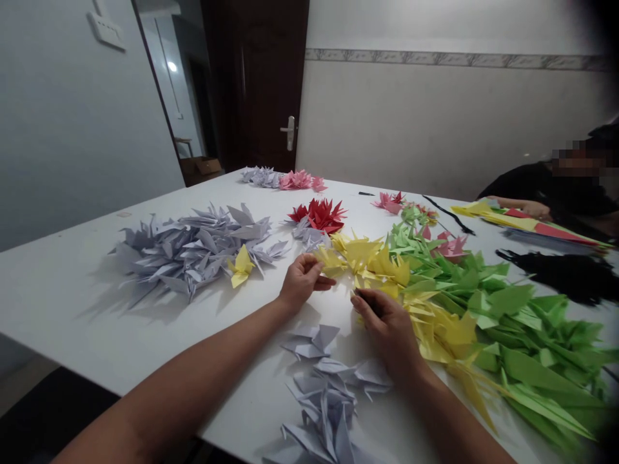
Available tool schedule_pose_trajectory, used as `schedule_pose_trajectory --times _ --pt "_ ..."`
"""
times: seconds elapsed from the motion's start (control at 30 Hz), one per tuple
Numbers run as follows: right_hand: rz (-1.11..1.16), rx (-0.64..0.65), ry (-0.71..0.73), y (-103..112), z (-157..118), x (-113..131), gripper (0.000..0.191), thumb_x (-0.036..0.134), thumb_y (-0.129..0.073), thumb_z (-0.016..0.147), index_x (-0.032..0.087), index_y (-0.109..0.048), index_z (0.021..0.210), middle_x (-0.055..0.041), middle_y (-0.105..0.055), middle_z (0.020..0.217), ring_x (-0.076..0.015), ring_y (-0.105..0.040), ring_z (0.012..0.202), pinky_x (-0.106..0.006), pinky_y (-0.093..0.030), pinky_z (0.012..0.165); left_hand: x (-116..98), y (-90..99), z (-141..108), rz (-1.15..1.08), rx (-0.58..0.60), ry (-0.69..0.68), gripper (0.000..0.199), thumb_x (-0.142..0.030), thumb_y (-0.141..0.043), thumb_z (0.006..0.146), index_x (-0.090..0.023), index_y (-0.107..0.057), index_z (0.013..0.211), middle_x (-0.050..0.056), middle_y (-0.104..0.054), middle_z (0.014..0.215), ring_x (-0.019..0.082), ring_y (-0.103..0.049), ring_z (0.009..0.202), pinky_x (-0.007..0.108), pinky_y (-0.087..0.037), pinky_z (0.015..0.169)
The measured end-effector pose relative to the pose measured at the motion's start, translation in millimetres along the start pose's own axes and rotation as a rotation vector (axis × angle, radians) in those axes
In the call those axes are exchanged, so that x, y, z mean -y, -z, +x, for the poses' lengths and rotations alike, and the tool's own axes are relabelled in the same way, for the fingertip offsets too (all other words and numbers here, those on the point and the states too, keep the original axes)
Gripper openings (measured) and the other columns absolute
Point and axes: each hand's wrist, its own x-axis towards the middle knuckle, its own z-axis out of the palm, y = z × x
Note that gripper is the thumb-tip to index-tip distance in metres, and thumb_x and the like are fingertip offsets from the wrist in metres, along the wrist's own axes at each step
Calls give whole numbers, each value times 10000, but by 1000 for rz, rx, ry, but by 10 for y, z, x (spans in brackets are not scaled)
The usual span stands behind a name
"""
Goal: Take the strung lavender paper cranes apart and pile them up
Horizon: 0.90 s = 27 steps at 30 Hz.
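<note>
- Left hand point(304, 280): fingers curled, pinching the pointed tip of a yellow paper crane point(338, 259) near the middle of the table.
- Crane: long axis runs roughly left to right across the table, tip pointing left toward that hand; it merges into the yellow paper cranes point(435, 328) beside it, so its far end is hard to tell.
- Right hand point(387, 335): fingertips pressed together just beside the crane's near edge; cannot tell whether they pinch paper.
- Around: grey paper cranes point(188, 251) to the left, another grey pile point(324, 399) nearest the person, green paper cranes point(527, 335) to the right, red paper cranes point(319, 216) ahead, all on a white table point(62, 296).
- Far right: 1 co-worker's hand point(525, 207) rests beside a stack of coloured paper point(536, 225).
</note>
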Motion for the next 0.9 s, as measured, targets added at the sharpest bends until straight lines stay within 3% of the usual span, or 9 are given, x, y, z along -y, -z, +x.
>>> schedule_pose_trajectory --times 0.17,0.27,0.4,0.5,0.63,0.77,0.9 --pt "40 -31 -13 6 -10 -1 338 466 -622 766 170 -666 925 -77 -707 859 -214 -641 773 -330 -484 710 -122 187 224 -194 -347 -170 278 -232 -614 756 -208 -369 883 -44 -570 766 124 -675 569 223 -540 570" --pt "38 -23 2 7 -14 -2 335 467 -618 771 172 -667 923 -73 -707 847 -207 -638 751 -325 -486 699 -162 332 354 -238 -473 -231 217 -174 -539 791 -211 -341 871 -60 -535 733 102 -673 589 220 -544 619" --pt "25 -33 17 0 -15 -24 344 472 -620 767 171 -670 924 -77 -710 829 -215 -637 741 -326 -489 678 -115 436 419 23 -451 -298 138 -211 -484 811 -201 -353 853 -58 -519 722 82 -658 582 186 -522 576" --pt "25 -42 19 -4 -13 -46 344 468 -628 759 169 -674 922 -80 -712 836 -223 -645 757 -338 -494 697 -57 440 388 257 -350 -336 179 -287 -540 771 -186 -418 854 -47 -537 718 79 -622 507 156 -457 453" --pt "26 -54 8 -1 -1 -54 357 473 -633 749 170 -678 932 -83 -714 867 -225 -652 774 -343 -501 712 -23 457 317 489 -241 -379 215 -321 -581 725 -183 -487 861 -52 -549 678 65 -543 429 179 -432 419" --pt "22 -72 19 6 14 -32 382 489 -622 745 155 -683 921 -94 -716 849 -232 -650 765 -344 -503 696 10 528 270 697 -246 -397 260 -312 -593 710 -185 -515 923 -59 -550 593 86 -503 400 210 -414 435" --pt "-12 -93 54 17 14 -13 384 488 -610 752 152 -683 922 -97 -715 847 -230 -649 752 -342 -498 684 -1 534 198 892 -317 -476 308 -336 -589 724 -176 -537 982 -37 -557 594 125 -533 494 254 -442 546"
